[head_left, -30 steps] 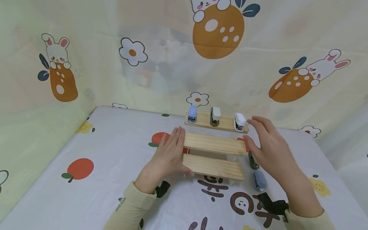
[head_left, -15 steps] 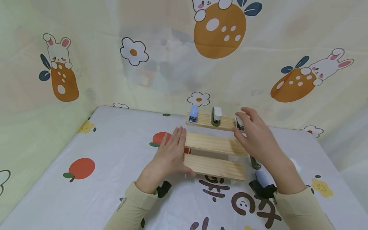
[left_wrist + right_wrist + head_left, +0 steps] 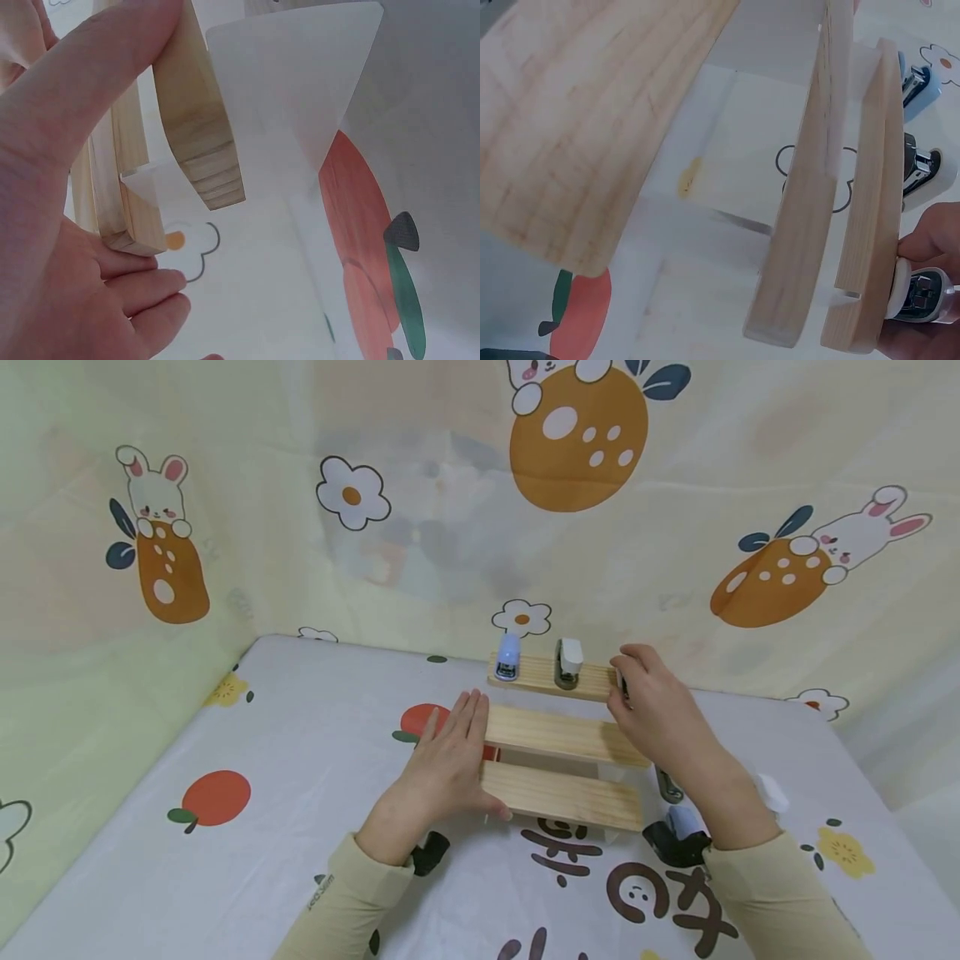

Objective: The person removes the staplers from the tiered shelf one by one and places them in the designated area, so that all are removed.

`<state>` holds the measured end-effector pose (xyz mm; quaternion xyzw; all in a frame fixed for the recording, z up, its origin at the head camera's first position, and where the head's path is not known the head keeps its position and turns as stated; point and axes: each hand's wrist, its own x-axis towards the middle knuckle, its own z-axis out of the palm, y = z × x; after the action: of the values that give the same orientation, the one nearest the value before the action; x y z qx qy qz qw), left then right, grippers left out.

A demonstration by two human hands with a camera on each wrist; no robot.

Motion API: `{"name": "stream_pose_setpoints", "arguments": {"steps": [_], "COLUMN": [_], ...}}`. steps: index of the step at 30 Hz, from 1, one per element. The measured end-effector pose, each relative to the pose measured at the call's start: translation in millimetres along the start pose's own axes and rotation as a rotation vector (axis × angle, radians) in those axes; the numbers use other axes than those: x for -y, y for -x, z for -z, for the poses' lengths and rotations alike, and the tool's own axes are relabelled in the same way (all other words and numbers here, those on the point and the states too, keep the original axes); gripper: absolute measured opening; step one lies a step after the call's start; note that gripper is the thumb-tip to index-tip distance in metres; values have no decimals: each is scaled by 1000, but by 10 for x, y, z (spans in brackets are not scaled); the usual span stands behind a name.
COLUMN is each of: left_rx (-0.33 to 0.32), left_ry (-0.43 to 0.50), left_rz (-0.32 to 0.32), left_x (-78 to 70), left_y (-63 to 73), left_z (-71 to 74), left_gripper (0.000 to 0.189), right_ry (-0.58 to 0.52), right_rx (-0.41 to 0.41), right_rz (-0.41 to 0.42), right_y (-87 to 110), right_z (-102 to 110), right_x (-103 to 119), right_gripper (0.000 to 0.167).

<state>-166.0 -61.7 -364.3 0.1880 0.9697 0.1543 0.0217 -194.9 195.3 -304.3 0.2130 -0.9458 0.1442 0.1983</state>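
Note:
A three-tier wooden rack (image 3: 562,795) with clear side panels stands on the cloth-covered table. My left hand (image 3: 442,768) rests against its left end, fingers straight along the board ends and thumb at the front board. My right hand (image 3: 663,710) pinches a white mini stapler (image 3: 924,296) at the right end of the back board. In the head view that hand mostly hides the stapler. A light blue stapler (image 3: 507,657) and a white-and-dark stapler (image 3: 568,662) stand upright on the same back board. The front and middle boards carry nothing.
Right of the rack, a dark stapler (image 3: 668,785) and a blue-grey stapler (image 3: 682,820) lie on the table, partly hidden by the right arm and wrist strap. A white rounded object (image 3: 771,793) shows beyond the forearm. A printed cloth wall (image 3: 435,560) rises behind.
My right hand has moved left from beside the back board onto the white stapler and closed its fingers on it. The left hand stays against the rack.

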Motion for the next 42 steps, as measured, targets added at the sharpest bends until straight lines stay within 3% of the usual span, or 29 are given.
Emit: {"name": "stream_pose_setpoints", "arguments": {"steps": [14,21,28,42], "left_rx": [-2,-1,-1,-12], "left_ry": [6,6,1,2], "left_rz": [-10,-13,-11,-8], "left_x": [-21,-26,-21,-9], "left_y": [-3,-2,-5,-3], "left_z": [-12,-8,-15,-7], "left_gripper": [148,148,148,149], "right_ry": [-25,-45,-45,-14], "right_rx": [-74,-114,-170,-158], "right_rz": [27,-20,-14,-47], "right_y": [87,210,351,656], "right_z": [61,183,243,303], "right_x": [-21,-59,-95,-164], "right_gripper": [31,35,36,39]}}
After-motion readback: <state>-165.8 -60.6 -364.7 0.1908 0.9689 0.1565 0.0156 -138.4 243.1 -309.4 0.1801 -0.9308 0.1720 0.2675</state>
